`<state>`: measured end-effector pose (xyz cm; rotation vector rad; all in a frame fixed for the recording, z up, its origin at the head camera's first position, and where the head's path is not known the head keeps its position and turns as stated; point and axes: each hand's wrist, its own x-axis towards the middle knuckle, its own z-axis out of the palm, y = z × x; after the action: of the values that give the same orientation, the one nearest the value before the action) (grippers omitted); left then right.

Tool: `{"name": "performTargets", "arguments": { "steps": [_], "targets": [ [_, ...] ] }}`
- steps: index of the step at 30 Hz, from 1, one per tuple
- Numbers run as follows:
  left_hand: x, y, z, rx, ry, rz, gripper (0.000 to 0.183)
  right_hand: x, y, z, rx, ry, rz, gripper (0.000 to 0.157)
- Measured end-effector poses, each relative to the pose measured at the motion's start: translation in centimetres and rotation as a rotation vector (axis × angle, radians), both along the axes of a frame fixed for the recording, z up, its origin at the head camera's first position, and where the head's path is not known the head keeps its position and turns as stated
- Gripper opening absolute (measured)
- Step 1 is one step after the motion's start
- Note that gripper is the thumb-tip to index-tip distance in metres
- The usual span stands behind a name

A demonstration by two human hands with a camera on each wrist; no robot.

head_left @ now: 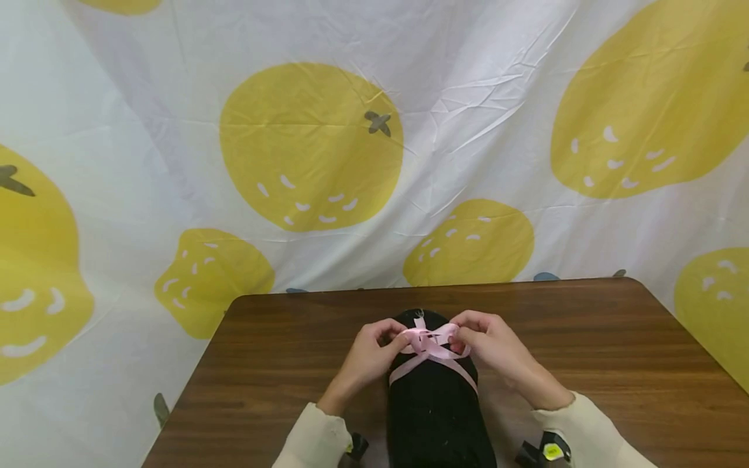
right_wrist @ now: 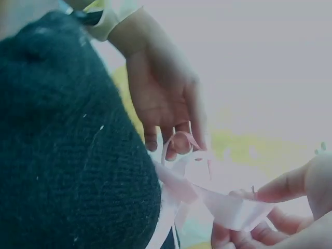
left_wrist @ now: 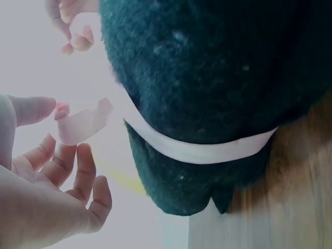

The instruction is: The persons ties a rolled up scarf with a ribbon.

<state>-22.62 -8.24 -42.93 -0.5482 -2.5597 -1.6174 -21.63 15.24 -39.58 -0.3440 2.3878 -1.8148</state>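
Note:
A pink ribbon (head_left: 430, 351) runs round a dark, fuzzy rounded object (head_left: 435, 416) and is tied in a bow on its top. My left hand (head_left: 374, 354) pinches the bow's left loop between thumb and fingers. On the other side my right hand (head_left: 497, 348) pinches the right loop. In the left wrist view the ribbon band (left_wrist: 202, 151) lies flat against the dark fabric. The right wrist view has both hands at the bow, with a ribbon loop (right_wrist: 236, 210) at the right fingertips. The bow's knot is partly covered by the loops.
The dark object lies on a brown wooden table (head_left: 292, 377). Behind the table hangs a white cloth (head_left: 456, 130) printed with yellow fruit. Black straps with a yellow-green tag (head_left: 552, 451) sit at the wrists, by the cream sleeves (head_left: 316, 439).

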Motion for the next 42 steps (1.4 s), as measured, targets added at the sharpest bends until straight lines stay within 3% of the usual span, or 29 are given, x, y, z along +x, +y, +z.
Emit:
{"name": "performTargets", "arguments": {
  "steps": [6, 10, 18, 28, 34, 42],
  "targets": [
    [0.1, -0.7, 0.2, 0.004, -0.041, -0.012, 0.014, -0.4, 0.5, -0.2, -0.357, -0.136, 0.075, 0.015],
    [0.1, -1.1, 0.3, 0.046, -0.047, -0.029, 0.012, -0.5, 0.7, -0.2, -0.438, -0.168, 0.118, 0.013],
    [0.1, -1.9, 0.7, 0.105, -0.061, -0.024, 0.01, -0.6, 1.4, 0.0, -0.361, -0.137, 0.142, 0.01],
    [0.0, -3.0, 0.9, 0.098, -0.025, 0.032, 0.01, -0.7, 2.5, 0.5, -0.254, -0.143, 0.135, 0.008],
    [0.1, -4.1, 1.0, 0.086, -0.052, -0.011, 0.013, -0.8, 3.2, 1.0, -0.142, -0.145, 0.16, 0.02],
    [0.3, -5.6, 1.3, -0.008, -0.104, -0.099, 0.021, -1.4, 4.5, 1.4, -0.089, -0.135, 0.244, 0.025]
  ]
}}
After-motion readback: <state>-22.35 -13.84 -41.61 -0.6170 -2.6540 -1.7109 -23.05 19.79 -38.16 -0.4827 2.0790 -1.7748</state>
